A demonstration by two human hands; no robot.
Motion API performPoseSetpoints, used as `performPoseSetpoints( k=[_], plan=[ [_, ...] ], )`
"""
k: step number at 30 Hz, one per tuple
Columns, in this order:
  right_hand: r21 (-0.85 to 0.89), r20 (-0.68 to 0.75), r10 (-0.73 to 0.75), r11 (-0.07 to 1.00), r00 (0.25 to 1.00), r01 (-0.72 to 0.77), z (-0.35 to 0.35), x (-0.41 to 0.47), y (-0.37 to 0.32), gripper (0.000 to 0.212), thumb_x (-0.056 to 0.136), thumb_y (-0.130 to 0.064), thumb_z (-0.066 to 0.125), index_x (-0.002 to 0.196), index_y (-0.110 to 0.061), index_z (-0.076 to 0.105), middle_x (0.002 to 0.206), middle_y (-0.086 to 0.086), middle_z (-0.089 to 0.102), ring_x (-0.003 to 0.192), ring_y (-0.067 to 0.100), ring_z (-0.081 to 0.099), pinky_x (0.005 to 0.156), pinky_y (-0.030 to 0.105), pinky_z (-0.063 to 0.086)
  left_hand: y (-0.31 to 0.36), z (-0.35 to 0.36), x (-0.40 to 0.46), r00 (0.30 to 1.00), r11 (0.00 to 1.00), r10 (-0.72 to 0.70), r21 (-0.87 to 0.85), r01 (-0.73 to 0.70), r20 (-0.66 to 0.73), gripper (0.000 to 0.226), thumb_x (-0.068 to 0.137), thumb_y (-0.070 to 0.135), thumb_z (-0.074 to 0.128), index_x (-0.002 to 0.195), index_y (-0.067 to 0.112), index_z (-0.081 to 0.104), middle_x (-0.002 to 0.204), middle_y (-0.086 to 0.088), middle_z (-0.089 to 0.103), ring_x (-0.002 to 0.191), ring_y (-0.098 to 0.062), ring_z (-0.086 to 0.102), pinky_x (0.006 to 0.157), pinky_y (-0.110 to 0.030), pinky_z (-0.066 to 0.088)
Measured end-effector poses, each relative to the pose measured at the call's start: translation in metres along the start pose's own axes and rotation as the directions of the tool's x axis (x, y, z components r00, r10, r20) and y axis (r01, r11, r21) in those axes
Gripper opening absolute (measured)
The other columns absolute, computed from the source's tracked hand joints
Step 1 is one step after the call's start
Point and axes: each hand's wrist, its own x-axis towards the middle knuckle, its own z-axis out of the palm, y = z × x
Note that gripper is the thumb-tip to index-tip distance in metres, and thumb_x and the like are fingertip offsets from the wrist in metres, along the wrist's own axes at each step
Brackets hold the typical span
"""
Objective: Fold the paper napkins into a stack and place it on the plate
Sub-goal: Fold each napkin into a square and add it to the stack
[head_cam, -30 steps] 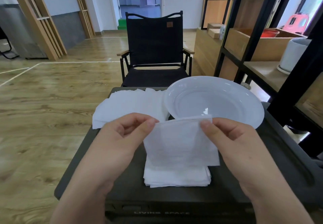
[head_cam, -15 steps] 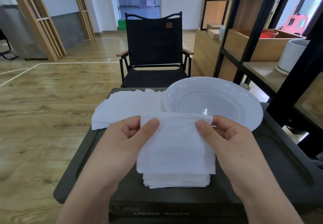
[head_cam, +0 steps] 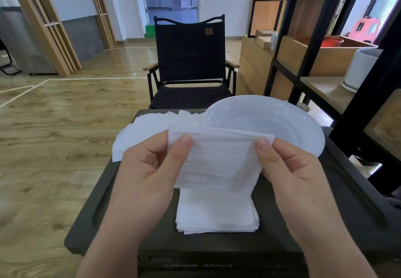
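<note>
A white paper napkin hangs folded in the air between my hands. My left hand pinches its upper left corner and my right hand pinches its upper right corner. Directly below it lies a stack of folded napkins on the dark box top. A pile of unfolded napkins lies at the back left of the box. The white plate stands at the back right with nothing in it, partly hidden by the held napkin.
A black folding chair stands just behind the box. A black metal shelf unit with wooden boards and a white pot rises at the right. Wooden floor spreads to the left.
The held napkin has been lifted a little and stretched wider between my hands; its top edge now covers more of the plate's near rim. The stack below shows more.
</note>
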Motion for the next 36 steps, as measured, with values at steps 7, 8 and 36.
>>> performPoseSetpoints(
  k=[7, 8, 36],
  plan=[
    [0.154, 0.173, 0.197, 0.962, 0.965, -0.224, 0.005, 0.0, 0.003, 0.036, 0.072, -0.045, 0.076, 0.106, -0.037, 0.072, 0.104, -0.005, 0.077, 0.095, 0.016, 0.074, 0.075, 0.032, 0.061, -0.003, 0.011, -0.002, 0.986, 0.993, -0.095, 0.053, 0.103, -0.137, 0.032, 0.088, 0.046, 0.057, 0.086, 0.019, 0.073, 0.089, -0.024, 0.071, 0.087, -0.046, 0.066, 0.073, -0.062, 0.055],
    [0.15, 0.193, 0.226, 0.955, 0.955, -0.257, 0.005, 0.0, 0.003, 0.037, 0.073, -0.038, 0.077, 0.109, -0.036, 0.071, 0.104, -0.003, 0.078, 0.094, 0.018, 0.075, 0.076, 0.034, 0.061, -0.003, 0.012, -0.001, 0.982, 0.991, -0.111, 0.058, 0.121, -0.156, 0.032, 0.089, 0.046, 0.057, 0.086, 0.018, 0.072, 0.088, -0.025, 0.071, 0.087, -0.048, 0.066, 0.073, -0.063, 0.054],
    [-0.797, -0.293, 0.298, 0.449, 0.909, -0.404, -0.006, 0.006, 0.039, 0.031, 0.089, -0.054, 0.056, 0.07, -0.03, 0.058, 0.068, -0.011, 0.062, 0.06, 0.001, 0.055, 0.047, 0.017, 0.031, -0.042, -0.005, 0.003, 0.88, 0.406, -0.359, 0.797, 0.448, -0.312, 0.026, 0.091, 0.045, 0.057, 0.074, 0.026, 0.063, 0.068, 0.005, 0.069, 0.068, -0.007, 0.062, 0.052, -0.022, 0.04]
  ],
)
